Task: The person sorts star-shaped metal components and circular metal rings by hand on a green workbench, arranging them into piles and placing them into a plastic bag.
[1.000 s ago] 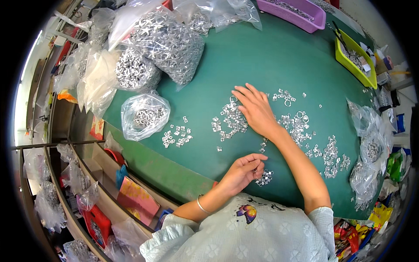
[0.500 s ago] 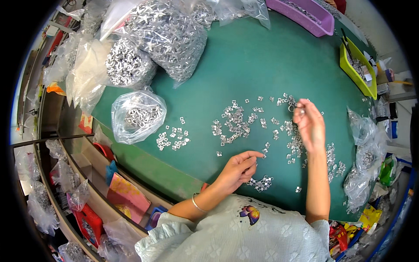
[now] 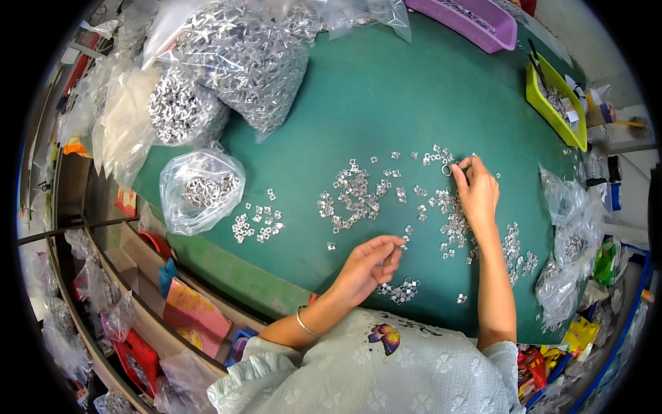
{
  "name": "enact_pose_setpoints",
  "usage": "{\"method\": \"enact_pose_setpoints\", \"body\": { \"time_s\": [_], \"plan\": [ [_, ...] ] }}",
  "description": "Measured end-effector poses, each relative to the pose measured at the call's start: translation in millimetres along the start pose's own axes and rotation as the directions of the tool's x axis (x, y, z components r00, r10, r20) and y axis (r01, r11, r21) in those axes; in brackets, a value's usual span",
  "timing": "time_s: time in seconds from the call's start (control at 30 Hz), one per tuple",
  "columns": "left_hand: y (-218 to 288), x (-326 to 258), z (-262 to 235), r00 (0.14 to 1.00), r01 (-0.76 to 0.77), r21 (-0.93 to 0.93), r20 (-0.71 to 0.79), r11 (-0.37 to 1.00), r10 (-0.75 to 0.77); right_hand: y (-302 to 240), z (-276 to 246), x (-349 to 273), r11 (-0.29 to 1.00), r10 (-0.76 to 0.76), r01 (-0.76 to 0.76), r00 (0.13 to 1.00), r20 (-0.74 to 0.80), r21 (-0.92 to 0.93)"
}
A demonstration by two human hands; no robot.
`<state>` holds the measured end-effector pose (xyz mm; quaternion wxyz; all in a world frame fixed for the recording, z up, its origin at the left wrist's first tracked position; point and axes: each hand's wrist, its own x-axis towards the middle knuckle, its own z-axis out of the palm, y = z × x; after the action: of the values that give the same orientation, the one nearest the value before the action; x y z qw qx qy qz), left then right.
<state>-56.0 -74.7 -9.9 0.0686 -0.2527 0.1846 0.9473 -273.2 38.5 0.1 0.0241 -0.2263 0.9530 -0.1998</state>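
My left hand [image 3: 371, 269] is low over the green table, its index finger stretched forward and the other fingers curled. A small silver metal piece [image 3: 403, 246] shows at its fingertips, seemingly pinched there. Farther right, my right hand [image 3: 478, 193] points down with thumb and fingers drawn together among the pieces; what they hold is hidden. Beside its thumb lies a thin metal ring [image 3: 446, 170]. Loose openwork metal pieces [image 3: 452, 224] spread below the right hand, and a larger scatter [image 3: 355, 196] lies to its left. A small cluster [image 3: 400, 291] rests near my left hand.
Clear bags of metal parts [image 3: 241, 76] fill the far left, with an opened bag [image 3: 201, 192] nearer. A purple tray [image 3: 476, 27] and a yellow-green basket [image 3: 557, 103] stand at the far right. Plastic bags [image 3: 562, 262] line the right edge; compartments [image 3: 152, 283] lie left.
My right hand has turned from palm showing to fingers pointing down, and its fingertips have come down by the pieces near the ring. The left hand keeps its pose; the whole view has shifted slightly.
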Motion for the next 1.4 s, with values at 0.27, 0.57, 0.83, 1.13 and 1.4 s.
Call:
{"method": "enact_pose_setpoints", "body": {
  "time_s": [0.27, 0.57, 0.83, 1.13, 1.4],
  "plan": [
    [0.1, 2.0, 5.0, 1.0, 0.011, 0.025, 0.005, 1.0, -0.011, 7.8, 5.5, 6.5, 0.985, 0.01, -0.023, 0.997, 0.079, 0.17],
    [-4.3, 3.0, 6.2, 1.0, 0.027, 0.043, 0.002, 0.999, -0.027, -0.3, 7.5, 15.8, 0.98, -0.134, 0.135, 0.991, -0.014, 0.149],
    [-2.8, 1.1, 5.7, 1.0, 0.008, 0.038, -0.001, 0.999, -0.008, 16.6, -10.8, 16.5, 0.246, -0.06, -0.258, 0.958, 0.281, 0.934],
    [-1.0, 5.6, 11.3, 0.999, 0.027, 0.064, 0.023, 0.998, -0.028, 68.5, -28.3, 2.4, 0.011, 0.02, -0.397, 0.918, 0.397, 0.918],
    [-6.5, 6.1, 10.9, 0.999, 0.041, 0.067, 0.015, 0.997, -0.042, 36.6, -13.6, -12.5, 0.998, -0.026, 0.019, 0.991, 0.132, 0.057]
  ]
}}
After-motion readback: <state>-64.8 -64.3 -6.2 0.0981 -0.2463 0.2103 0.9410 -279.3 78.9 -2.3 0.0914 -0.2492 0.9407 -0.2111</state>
